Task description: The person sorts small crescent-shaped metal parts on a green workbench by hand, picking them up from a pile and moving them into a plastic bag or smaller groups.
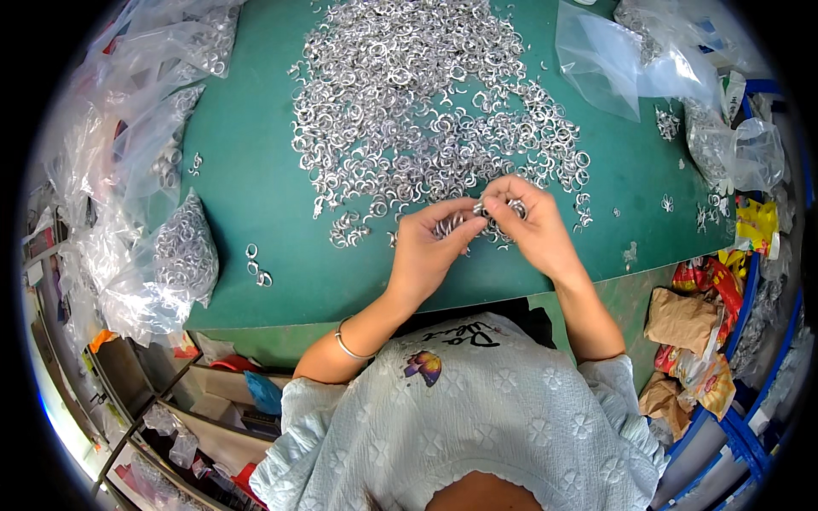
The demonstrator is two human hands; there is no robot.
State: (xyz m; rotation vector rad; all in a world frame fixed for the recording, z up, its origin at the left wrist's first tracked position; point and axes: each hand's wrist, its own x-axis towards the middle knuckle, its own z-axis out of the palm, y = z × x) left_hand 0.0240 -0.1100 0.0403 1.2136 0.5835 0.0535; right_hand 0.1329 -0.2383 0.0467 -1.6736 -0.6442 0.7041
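My left hand (429, 247) is closed around a few silver metal rings (449, 225), with the thumb pressing across them. Close against it, my right hand (530, 223) pinches more silver rings between thumb and fingers. Both hands meet over the near edge of a large pile of loose silver rings (383, 111) on the green tabletop (247, 153). Many of the rings look open, like small hoops. A small cluster of them (348, 230) lies just left of my left hand. The fingers partly hide what is held.
Clear plastic bags (119, 213) crowd the table's left side, one bag (187, 251) full of rings. More bags (639, 60) lie at the far right. A few loose rings (258, 266) sit near the left front. Blue shelving (741, 298) with packets stands at the right.
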